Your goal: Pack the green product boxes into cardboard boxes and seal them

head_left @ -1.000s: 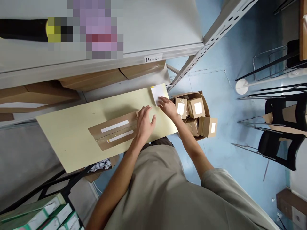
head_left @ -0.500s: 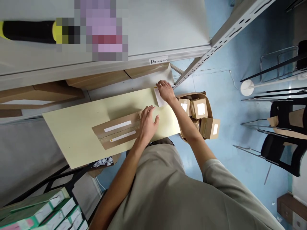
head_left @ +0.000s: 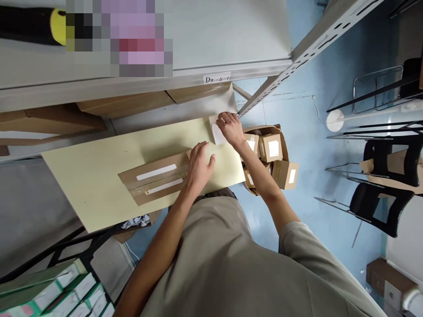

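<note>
Your left hand (head_left: 199,168) lay open by the long carton's (head_left: 157,179) end, where a bump could have skewed it. Beyond, your right hand (head_left: 230,128) bunched over the white sheet (head_left: 219,137), its clamp unclear; a hard tug could have torn the paper beneath.

The left hand (head_left: 198,169) is open, palm down, its fingers close together and pointing to the far side, slightly curled, the thumb spread away to the right. The right hand (head_left: 230,129) lies farther off and to the right, its back up, knuckles raised and fingers bent down and toward the left. The hands are apart. The left forearm (head_left: 165,233) rises from the near left, the left wrist (head_left: 189,190) almost straight. The right forearm (head_left: 261,178) slants from the near right toward the far left.
</note>
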Demonstrator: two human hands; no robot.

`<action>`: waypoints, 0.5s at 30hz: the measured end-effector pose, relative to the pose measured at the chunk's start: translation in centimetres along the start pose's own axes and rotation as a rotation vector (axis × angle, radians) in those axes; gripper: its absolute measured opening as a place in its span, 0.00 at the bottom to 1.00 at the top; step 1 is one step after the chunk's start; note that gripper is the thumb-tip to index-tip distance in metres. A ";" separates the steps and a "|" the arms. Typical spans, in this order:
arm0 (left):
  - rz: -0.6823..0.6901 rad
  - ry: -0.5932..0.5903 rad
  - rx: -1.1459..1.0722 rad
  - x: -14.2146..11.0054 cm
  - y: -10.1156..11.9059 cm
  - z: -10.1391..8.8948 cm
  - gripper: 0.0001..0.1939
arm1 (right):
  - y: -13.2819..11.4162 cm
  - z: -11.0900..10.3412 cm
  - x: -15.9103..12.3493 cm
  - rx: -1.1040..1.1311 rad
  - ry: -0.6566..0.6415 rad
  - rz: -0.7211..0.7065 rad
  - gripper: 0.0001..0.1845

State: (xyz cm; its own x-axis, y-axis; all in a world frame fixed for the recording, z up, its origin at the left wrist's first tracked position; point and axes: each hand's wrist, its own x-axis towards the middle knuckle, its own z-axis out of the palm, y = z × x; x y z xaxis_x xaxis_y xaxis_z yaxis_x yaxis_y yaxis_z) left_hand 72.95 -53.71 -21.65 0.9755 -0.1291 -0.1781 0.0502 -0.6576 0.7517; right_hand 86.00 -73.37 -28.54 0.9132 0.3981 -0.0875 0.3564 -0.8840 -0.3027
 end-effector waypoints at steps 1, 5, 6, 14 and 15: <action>-0.012 0.002 0.000 0.4 -0.1 -0.1 0.27 | 0.0 -0.3 -0.8 0.012 0.022 -0.024 0.21; -0.056 -0.020 -0.022 2.4 -0.6 -0.1 0.41 | -1.1 -1.2 -5.2 0.030 0.090 -0.082 0.22; -0.051 -0.042 -0.032 2.8 -0.8 0.1 0.44 | -1.5 -1.3 -6.6 0.033 0.100 -0.083 0.22; 0.034 -0.316 -0.054 4.6 -3.4 2.1 0.53 | -3.9 0.5 -14.4 0.090 0.116 -0.002 0.20; 0.018 -0.343 -0.040 4.8 -3.6 2.3 0.54 | -4.0 0.8 -14.8 0.099 0.111 0.003 0.19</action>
State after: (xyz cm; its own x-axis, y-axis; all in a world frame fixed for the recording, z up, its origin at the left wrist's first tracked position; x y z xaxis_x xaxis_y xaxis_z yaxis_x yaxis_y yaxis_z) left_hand 76.93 -53.66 -26.72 0.8478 -0.3868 -0.3628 0.0490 -0.6240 0.7799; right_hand 70.94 -75.56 -26.82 0.9323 0.3615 0.0156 0.3378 -0.8542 -0.3952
